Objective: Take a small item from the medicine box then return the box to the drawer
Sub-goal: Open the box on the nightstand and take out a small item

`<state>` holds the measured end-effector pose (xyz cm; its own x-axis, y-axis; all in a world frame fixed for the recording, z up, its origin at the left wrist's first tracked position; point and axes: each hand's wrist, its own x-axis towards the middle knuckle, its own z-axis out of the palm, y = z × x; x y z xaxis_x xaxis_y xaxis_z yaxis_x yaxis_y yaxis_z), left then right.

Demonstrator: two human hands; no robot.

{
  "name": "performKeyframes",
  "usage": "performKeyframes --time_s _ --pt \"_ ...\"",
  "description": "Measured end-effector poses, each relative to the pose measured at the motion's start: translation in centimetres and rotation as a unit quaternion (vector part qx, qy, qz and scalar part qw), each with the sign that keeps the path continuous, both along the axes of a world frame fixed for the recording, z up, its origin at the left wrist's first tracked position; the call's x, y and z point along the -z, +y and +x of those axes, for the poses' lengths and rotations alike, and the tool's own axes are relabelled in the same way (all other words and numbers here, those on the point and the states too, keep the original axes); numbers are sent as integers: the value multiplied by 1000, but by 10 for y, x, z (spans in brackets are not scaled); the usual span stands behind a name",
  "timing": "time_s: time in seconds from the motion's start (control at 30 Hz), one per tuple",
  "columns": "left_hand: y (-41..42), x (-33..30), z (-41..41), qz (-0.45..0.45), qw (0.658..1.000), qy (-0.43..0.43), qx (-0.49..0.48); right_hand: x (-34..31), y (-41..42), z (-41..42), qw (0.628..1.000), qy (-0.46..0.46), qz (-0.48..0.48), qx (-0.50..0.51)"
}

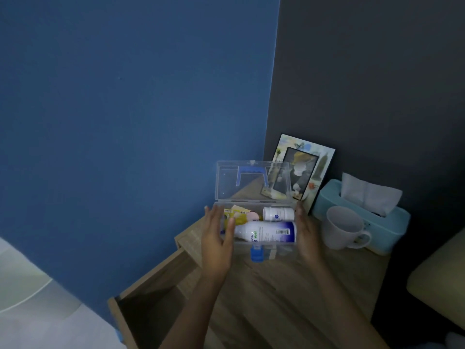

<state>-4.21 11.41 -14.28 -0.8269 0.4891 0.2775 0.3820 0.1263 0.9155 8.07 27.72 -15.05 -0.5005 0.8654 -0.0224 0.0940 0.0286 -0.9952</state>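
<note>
A clear plastic medicine box (274, 251) with a blue latch stands on the wooden bedside table (289, 293), its lid (251, 182) raised upright. Inside lie a large white bottle (266, 231), a small white bottle (278, 214) and a yellow packet (240, 214). My left hand (217, 244) lies flat against the box's left end, fingers extended. My right hand (305, 234) rests against its right end. Neither hand holds an item. The drawer (151, 298) below the table top is pulled out to the left and looks dark inside.
A framed picture (304, 167) leans on the dark wall behind the box. A white mug (343, 231) and a light blue tissue box (364, 217) stand to the right. A cushioned seat edge (437, 280) is at far right, pale bedding (30, 298) at lower left.
</note>
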Motion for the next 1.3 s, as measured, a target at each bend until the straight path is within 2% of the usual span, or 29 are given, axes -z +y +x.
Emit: performKeyframes --time_s 0.1,0.23,0.3,0.37,0.53,0.63,0.73,0.87,1.03,1.1,1.17,1.3 --pt "26 -12 -14 -108 982 127 93 4 -21 13 1000 18 22 -4" --pt "49 -16 -24 -320 893 274 159 0 -35 17 999 30 14 30" --pt "53 -17 -28 -367 867 295 163 -8 -39 18 999 35 -6 36" --pt "56 -20 -32 -379 861 295 168 -12 -39 17 999 34 -17 37" --pt "64 -25 -33 -360 886 242 161 -7 -38 18 999 31 -20 28" --pt "70 -25 -36 -354 909 163 149 -8 -38 19 999 20 -18 26" --pt "72 -22 -36 -296 944 71 129 -15 -40 20 999 18 -14 25" --pt "75 -15 -38 -258 962 -3 94 -17 -42 20 999 32 -20 21" --pt "70 -18 -37 -230 971 -18 63 -23 -44 22 999 28 -12 22" --pt "62 -26 -30 -167 985 -26 47 -27 -46 24 999 23 7 31" --pt "49 -40 -17 -64 994 -72 52 -33 -52 26 998 33 26 41" --pt "19 -56 24 74 969 -212 103 -40 -72 26 996 80 4 31"
